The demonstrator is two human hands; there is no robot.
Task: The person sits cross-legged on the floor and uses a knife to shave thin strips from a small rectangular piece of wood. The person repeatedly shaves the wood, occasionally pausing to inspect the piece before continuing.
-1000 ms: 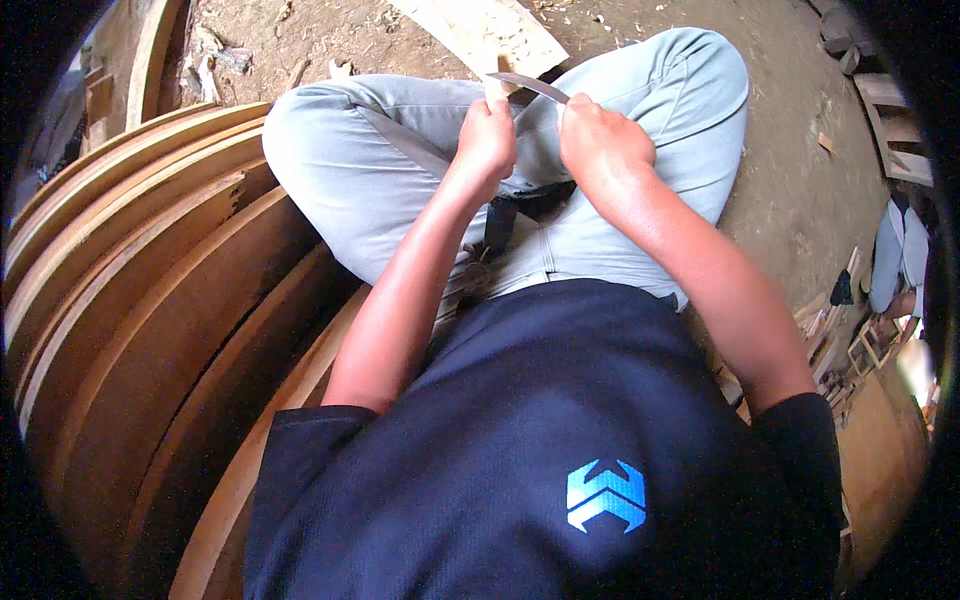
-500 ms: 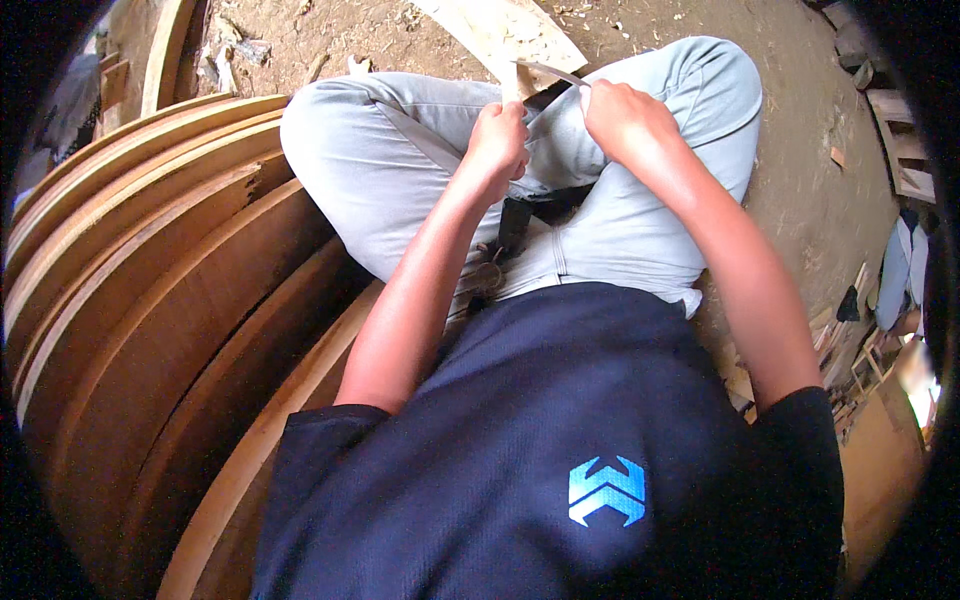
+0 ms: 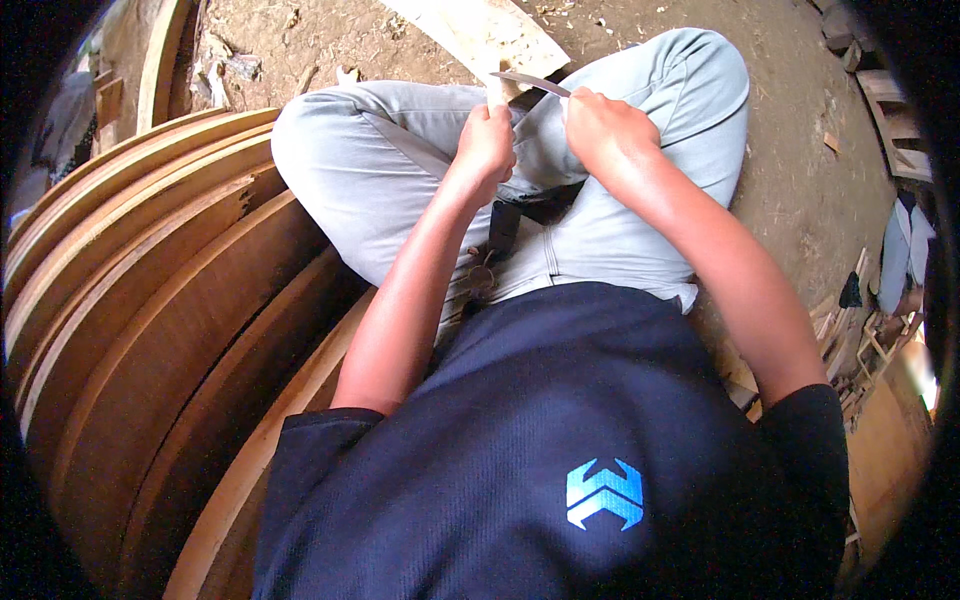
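Note:
My left hand (image 3: 487,148) is closed around a short pale strip of wood (image 3: 497,93) that stands up out of the fist. My right hand (image 3: 610,128) grips a knife by its handle, which the fingers hide. The knife's thin blade (image 3: 536,82) points left, its tip at the upper part of the wood strip. Whether the edge touches the wood I cannot tell. Just beyond both hands lies a broad pale plank (image 3: 490,35) on the ground. Both hands are held over my crossed legs (image 3: 660,150) in light grey trousers.
Large curved wooden boards (image 3: 200,270) stand close together along my left side. Pale wood scraps (image 3: 235,65) and shavings lie on the dirt floor (image 3: 790,150) at the far left. Loose wood pieces (image 3: 890,330) and a leaning board (image 3: 890,460) are at the right edge.
The knife and my right hand have shifted left and slightly nearer, and the blade tip now sits lower against the wood strip. The whole view has shifted a little.

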